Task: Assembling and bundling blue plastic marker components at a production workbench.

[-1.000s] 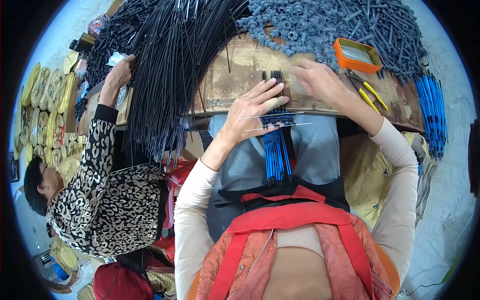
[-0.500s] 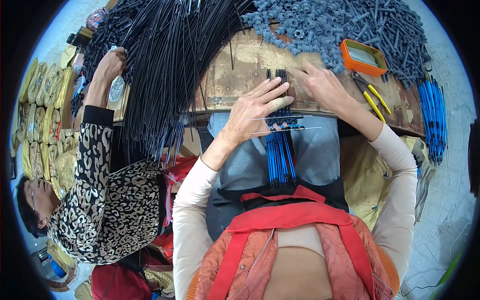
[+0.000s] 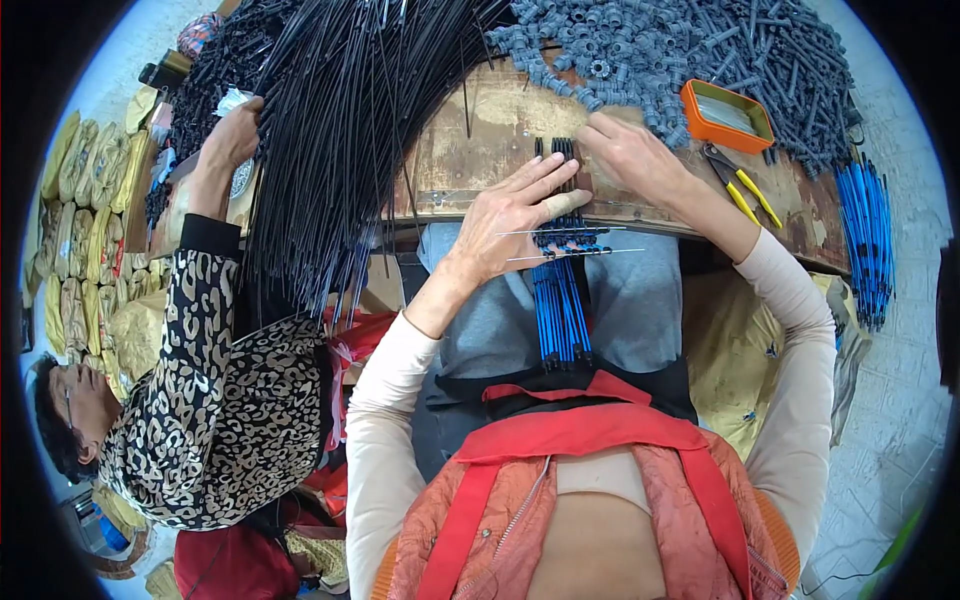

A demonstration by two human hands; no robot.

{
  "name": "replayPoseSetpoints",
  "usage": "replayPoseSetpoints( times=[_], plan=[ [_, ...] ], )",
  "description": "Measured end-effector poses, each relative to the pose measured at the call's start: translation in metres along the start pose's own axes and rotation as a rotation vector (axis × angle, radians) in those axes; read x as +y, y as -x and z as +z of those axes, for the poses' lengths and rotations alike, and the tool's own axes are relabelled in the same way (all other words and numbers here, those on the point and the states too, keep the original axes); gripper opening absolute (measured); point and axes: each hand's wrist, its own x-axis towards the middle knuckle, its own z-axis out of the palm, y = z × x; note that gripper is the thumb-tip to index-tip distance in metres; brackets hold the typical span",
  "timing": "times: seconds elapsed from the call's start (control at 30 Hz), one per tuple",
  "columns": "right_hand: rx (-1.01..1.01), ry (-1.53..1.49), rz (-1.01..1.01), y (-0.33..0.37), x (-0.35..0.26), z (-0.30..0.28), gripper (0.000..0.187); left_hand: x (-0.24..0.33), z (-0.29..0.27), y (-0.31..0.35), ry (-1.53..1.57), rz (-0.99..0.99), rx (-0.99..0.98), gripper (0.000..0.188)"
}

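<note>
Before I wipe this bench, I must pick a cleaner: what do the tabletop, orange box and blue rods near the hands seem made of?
Tabletop: likely wood or board, matte, from its scuffed brown surface.
Orange box: probably smooth plastic, from its even colour.
Blue rods: plastic or coated metal; light streaks suggest slight gloss.

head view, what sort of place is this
Likely a small assembly workshop: heaped grey plastic fittings, a thick mass of long black rods or tubes, and yellow-handled pliers on a worn wooden worktable.
</note>
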Motion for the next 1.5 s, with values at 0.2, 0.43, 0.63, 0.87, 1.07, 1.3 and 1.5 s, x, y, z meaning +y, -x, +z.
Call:
replayPoseSetpoints(
  times=[0.2,0.43,0.63,0.87,1.07,1.3,1.5],
  plan=[
    [0.083,-0.065,-0.025,-0.006,-0.006,0.007,0.032,0.006,-0.006,-0.002,-0.012,-0.031,-0.019,0.069],
    [0.066,-0.096,-0.052,-0.005,-0.001,0.01,0.031,0.005,-0.002,-0.006,-0.039,0.039,0.02,0.063],
    [0.018,-0.019,-0.014,-0.005,-0.006,0.001,0.028,-0.002,0.002,-0.007,0.004,0.038,0.024,0.062],
    [-0.02,0.119,-0.001,0.004,0.002,-0.002,0.022,-0.005,0.002,-0.011,0.033,0.054,0.032,0.061],
    [-0.06,-0.011,-0.066,-0.006,-0.016,-0.051,0.049,-0.008,0.002,-0.009,0.032,0.033,0.055,0.06],
    [0.05,-1.166,0.224,0.033,-0.1,0.017,0.054,-0.014,0.002,-0.005,0.065,0.096,0.059,0.057],
    [0.434,-0.784,0.17,0.017,-0.097,-0.022,0.033,0.02,-0.019,-0.015,0.562,-0.314,-0.024,0.062]
  ],
)
